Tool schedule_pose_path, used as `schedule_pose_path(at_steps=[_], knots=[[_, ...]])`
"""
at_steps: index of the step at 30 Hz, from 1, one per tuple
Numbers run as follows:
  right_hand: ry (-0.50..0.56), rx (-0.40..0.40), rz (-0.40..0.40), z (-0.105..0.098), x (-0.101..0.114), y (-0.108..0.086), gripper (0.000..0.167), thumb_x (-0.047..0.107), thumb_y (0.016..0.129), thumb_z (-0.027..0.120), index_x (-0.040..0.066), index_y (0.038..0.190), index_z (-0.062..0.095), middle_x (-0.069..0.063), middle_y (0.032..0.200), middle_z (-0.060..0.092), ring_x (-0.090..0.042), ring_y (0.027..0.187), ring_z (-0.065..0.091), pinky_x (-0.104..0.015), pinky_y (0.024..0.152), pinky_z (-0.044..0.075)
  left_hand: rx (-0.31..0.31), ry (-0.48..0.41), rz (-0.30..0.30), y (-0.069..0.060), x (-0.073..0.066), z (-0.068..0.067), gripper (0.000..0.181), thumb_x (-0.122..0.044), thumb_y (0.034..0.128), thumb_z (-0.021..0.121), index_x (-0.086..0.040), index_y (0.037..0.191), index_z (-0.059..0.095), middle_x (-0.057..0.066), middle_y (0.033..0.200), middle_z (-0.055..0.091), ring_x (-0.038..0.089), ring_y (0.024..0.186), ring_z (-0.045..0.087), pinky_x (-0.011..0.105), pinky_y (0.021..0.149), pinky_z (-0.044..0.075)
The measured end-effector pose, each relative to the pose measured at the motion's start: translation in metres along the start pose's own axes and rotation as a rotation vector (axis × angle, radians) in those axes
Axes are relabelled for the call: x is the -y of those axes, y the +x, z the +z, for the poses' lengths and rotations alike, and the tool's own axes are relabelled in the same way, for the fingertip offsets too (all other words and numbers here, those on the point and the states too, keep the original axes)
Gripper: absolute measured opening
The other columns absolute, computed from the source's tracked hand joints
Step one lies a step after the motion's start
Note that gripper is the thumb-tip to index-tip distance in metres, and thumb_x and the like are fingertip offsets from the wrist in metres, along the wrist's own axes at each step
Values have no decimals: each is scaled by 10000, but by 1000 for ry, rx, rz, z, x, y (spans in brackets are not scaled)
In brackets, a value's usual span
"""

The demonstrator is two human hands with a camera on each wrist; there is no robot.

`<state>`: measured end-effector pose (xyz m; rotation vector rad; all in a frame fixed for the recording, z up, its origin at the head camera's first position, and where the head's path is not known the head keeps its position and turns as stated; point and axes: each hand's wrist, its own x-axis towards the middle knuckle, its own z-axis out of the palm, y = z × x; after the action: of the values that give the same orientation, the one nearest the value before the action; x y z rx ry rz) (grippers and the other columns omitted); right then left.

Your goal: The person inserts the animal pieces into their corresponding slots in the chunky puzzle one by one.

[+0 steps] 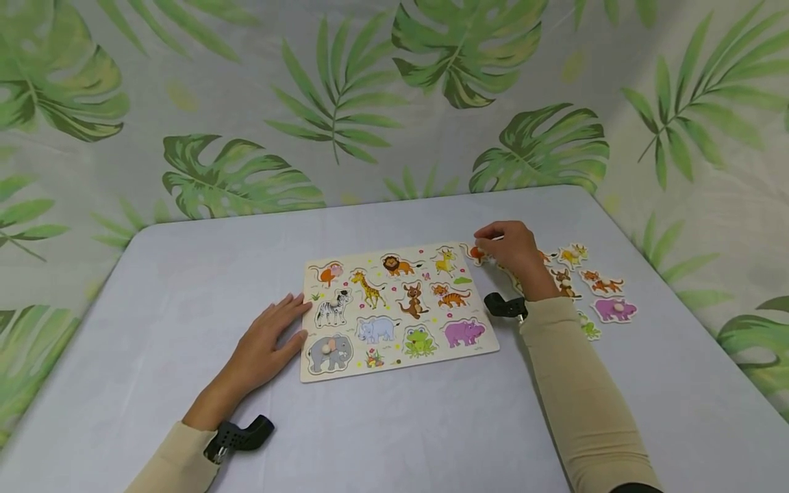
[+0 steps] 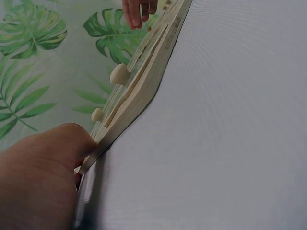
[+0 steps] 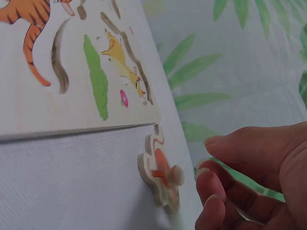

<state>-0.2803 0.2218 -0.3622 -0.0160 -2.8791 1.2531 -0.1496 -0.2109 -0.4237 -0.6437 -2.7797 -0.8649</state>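
Wood to watch: monkey piece [image 3: 157, 165] just beside upper right corner of puzzle board [image 1: 456, 351], with right hand [image 1: 513, 248] loosely bent short of its knob [image 3: 176, 176], pinching nothing, and left hand [image 1: 266, 342] spread against left edge; note possible slip from off-centre pinch.

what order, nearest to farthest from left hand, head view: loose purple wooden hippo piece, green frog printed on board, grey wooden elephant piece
1. Grey wooden elephant piece: board's near left corner.
2. Green printed frog: along board's near edge.
3. Loose purple wooden hippo piece: right of board.
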Motion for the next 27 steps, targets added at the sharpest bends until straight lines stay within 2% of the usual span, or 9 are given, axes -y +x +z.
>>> schedule_pose_path(at_steps=[17, 27], knots=[[-3, 10, 41, 5, -9, 4, 257, 192, 951, 607, 46, 1148, 685, -168, 1193, 600, -335, 1122, 507, -493, 908, 458, 14, -1, -20, 0, 0, 0, 499, -285, 969, 580, -117, 1428, 480, 85, 1519, 380, 298, 1427, 274, 461, 1184, 175], [-1, 18, 65, 7, -10, 4, 250, 210, 951, 614, 50, 1129, 686, -168, 1176, 606, -334, 1100, 513, -473, 889, 463, 7, 0, -12, 0, 1, 1, 495, -274, 968, 581, -102, 1422, 484, 99, 1514, 385, 311, 1422, 282, 468, 1181, 180]])
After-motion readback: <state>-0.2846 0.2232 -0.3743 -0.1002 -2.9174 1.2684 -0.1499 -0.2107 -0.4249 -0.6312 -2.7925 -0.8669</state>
